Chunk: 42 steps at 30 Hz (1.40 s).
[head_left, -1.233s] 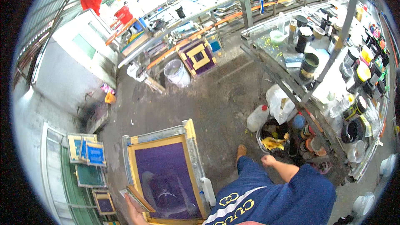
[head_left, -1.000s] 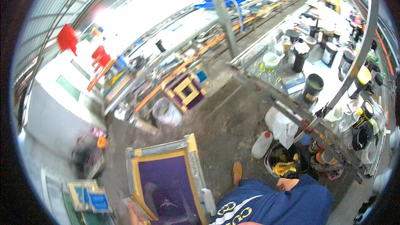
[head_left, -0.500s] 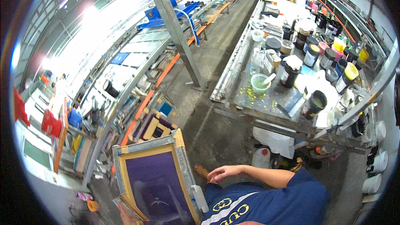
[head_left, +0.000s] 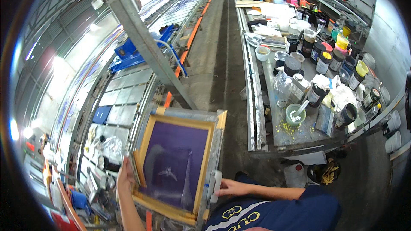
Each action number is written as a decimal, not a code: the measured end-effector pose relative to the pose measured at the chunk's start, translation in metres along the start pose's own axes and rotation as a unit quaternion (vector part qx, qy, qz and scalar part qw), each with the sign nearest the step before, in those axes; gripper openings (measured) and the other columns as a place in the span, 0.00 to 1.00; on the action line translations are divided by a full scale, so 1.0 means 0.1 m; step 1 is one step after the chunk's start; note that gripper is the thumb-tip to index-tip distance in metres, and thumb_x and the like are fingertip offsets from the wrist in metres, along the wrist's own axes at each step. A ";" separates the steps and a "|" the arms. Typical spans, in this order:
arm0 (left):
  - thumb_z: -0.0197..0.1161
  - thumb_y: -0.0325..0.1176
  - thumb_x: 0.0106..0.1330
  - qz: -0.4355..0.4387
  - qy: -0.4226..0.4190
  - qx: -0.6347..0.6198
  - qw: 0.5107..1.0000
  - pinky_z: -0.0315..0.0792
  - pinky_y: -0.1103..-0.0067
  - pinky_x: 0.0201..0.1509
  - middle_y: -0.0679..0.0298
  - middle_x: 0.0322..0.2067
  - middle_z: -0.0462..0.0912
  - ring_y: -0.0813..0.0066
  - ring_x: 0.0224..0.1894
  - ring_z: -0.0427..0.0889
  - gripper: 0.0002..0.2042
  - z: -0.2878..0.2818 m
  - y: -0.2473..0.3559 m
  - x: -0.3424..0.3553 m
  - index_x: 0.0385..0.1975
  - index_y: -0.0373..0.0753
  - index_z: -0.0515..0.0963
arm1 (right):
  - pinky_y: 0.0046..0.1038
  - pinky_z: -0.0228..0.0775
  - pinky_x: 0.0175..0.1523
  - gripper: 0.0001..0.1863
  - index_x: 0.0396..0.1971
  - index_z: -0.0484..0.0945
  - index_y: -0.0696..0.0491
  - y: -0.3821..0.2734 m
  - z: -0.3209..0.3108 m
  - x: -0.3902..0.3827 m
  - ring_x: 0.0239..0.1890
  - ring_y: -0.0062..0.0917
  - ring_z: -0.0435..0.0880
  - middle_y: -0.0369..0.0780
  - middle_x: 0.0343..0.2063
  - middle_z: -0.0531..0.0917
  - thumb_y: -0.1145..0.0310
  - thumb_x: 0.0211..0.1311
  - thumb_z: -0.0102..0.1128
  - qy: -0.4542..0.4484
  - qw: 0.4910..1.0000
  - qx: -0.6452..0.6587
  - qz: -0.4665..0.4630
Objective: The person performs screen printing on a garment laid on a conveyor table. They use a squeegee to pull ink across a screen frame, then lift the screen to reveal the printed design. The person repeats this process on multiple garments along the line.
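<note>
A silk-screen frame [head_left: 217,130] with yellow tape inside its edges and a purple mesh tilts up in front of me. A small pale curved design shows in the mesh. My left hand [head_left: 124,175] is closed on a wooden-edged squeegee [head_left: 138,167] at the frame's left side; whether it also grips the frame I cannot tell. On the right side a white handle [head_left: 215,186] is fixed to the frame. My right hand [head_left: 233,188] is closed at that handle, its far fingers hidden.
A long metal table [head_left: 278,139] to the right carries several ink jars, a clear bottle [head_left: 284,93] and a green cup [head_left: 296,114] with a stirrer. A steel post [head_left: 141,38] rises ahead, by the long printing table [head_left: 124,87] on the left. A white jug [head_left: 295,174] stands under the right table.
The screen frame has risen and shifted right, with the squeegee and my left hand. My right hand has gone from hanging free to the frame's white handle. The view has turned.
</note>
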<state>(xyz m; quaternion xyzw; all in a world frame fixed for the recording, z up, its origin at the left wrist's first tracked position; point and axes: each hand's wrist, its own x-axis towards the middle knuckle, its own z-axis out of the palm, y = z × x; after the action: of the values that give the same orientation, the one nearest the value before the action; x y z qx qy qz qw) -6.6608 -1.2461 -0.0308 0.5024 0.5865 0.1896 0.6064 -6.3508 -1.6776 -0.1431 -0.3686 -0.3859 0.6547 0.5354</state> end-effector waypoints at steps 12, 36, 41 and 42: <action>0.71 0.59 0.67 0.120 -0.282 -0.082 0.948 0.47 0.81 0.16 0.84 0.17 0.61 0.89 0.14 0.54 0.21 4.23 2.87 2.63 0.50 0.52 0.84 | 0.32 0.76 0.56 0.28 0.64 0.72 0.49 -2.52 -3.12 1.12 0.54 0.24 0.81 0.36 0.52 0.81 0.42 0.81 0.43 0.561 0.727 0.213 -0.334; 0.71 0.61 0.66 0.104 -0.284 -0.055 0.952 0.47 0.80 0.21 0.82 0.16 0.58 0.88 0.16 0.54 0.29 8.05 5.95 7.01 0.39 0.35 0.83 | 0.30 0.75 0.47 0.21 0.27 0.70 0.43 -5.25 -8.26 3.70 0.40 0.22 0.80 0.32 0.33 0.80 0.44 0.76 0.57 0.675 0.671 0.152 -0.267; 0.71 0.60 0.66 0.104 -0.320 -0.067 0.939 0.64 0.82 0.27 0.74 0.25 0.74 0.86 0.23 0.70 0.31 8.96 6.57 7.88 0.43 0.30 0.80 | 0.28 0.66 0.49 0.22 0.26 0.66 0.44 -5.55 -9.36 4.27 0.37 0.20 0.71 0.30 0.30 0.70 0.47 0.79 0.54 0.696 0.634 0.137 -0.309; 0.71 0.59 0.66 0.101 -0.326 -0.076 0.937 0.69 0.82 0.31 0.70 0.30 0.79 0.85 0.27 0.75 0.32 9.18 6.78 8.09 0.46 0.28 0.79 | 0.27 0.65 0.50 0.22 0.27 0.67 0.44 -5.68 -9.59 4.39 0.38 0.20 0.71 0.30 0.30 0.70 0.47 0.79 0.54 0.702 0.628 0.134 -0.310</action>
<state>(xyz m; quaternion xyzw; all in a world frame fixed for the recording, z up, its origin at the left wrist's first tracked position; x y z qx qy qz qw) -5.3954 -0.6510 -0.0648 0.5458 0.2863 0.1193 0.7784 -5.3236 -1.0655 -0.0752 -0.4992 0.1070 0.0380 0.8590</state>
